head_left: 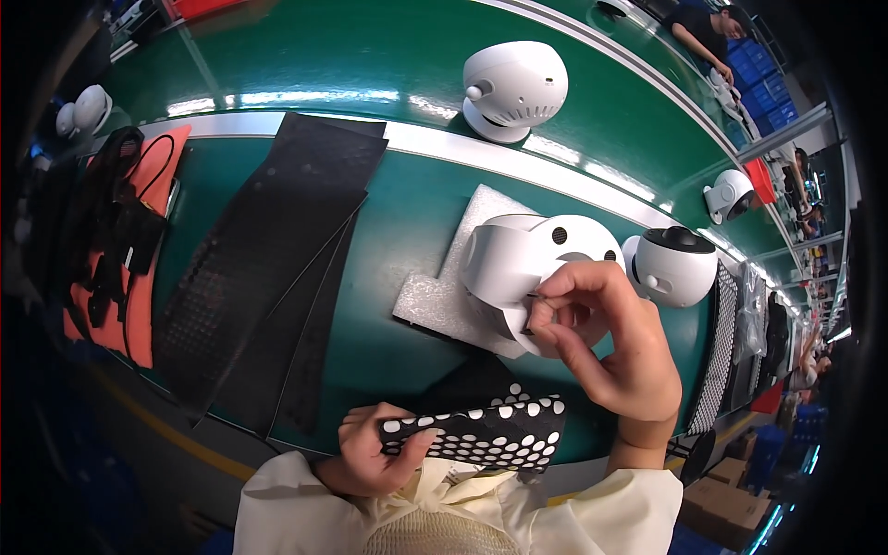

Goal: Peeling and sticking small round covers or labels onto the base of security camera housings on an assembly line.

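Observation:
My left hand (pixel 373 451) grips a black sheet with rows of white round dots (pixel 481 433) by its left end, thumb on top, close to my body at the table's near edge. My right hand (pixel 622 347) is closed in a pinch at the near side of a white rounded plastic housing (pixel 504 254). Whatever lies between its fingertips is too small to make out. The housing has dark round mesh spots and rests tilted on a pale foam pad (pixel 433 298). My right hand hides part of it.
Black textured sheets (pixel 264 213) lie to the left, beside an orange mat (pixel 139 268) with black adapters and cables. A white camera unit (pixel 680 265) stands to the right. Another white unit (pixel 516 88) sits on the green belt (pixel 370 55) beyond. A co-worker (pixel 708 42) is at far right.

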### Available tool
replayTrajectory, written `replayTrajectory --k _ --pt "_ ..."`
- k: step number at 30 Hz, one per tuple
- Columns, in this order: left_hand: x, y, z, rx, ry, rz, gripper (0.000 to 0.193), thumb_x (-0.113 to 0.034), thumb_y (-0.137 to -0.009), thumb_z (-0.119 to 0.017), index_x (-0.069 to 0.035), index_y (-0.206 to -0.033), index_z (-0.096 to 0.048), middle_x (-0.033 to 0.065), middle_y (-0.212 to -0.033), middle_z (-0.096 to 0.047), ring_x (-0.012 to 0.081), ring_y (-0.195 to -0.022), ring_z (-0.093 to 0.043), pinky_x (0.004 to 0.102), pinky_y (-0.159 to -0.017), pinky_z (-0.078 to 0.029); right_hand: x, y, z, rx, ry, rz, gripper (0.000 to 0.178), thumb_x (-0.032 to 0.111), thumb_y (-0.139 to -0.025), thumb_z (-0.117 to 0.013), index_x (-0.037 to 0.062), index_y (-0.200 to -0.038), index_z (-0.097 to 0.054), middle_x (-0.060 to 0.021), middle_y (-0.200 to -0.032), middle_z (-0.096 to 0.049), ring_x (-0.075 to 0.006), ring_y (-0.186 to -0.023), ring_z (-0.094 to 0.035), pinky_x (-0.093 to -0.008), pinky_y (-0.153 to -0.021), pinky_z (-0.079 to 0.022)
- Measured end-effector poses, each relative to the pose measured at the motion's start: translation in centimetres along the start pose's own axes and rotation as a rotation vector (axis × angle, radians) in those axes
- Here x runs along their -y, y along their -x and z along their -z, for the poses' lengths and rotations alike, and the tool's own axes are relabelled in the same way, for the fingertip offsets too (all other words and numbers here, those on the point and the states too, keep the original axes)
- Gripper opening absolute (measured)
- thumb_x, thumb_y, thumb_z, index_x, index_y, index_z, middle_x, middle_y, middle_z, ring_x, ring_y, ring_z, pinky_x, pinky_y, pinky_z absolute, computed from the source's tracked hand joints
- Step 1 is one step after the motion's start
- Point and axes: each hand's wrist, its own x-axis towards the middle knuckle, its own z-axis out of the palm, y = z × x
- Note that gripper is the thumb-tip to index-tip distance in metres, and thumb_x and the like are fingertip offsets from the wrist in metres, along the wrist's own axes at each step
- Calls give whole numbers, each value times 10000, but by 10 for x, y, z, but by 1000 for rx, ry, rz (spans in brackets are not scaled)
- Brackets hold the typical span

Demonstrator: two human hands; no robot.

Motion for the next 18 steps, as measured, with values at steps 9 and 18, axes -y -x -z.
replayTrajectory --k 9,18 --pt "2 1 1 -8 14 21 143 -76 -674 -624 5 -673 -507 50 -519 -540 158 -409 -523 247 -434 -410 -8 2 -4 -44 129 145 311 -103 -628 -558 40 -889 -467 -35 -786 -513 -145 -702 -498 -254 -585 -397" --pt "3 5 0 -15 41 61 151 -76 -671 -628 4 -696 -502 57 -536 -549 159 -422 -531 248 -445 -416 4 19 -2 -25 1015 516 173 121 -705 -535 78 -872 -523 -34 -868 -595 -176 -887 -548 -246 -682 -380"
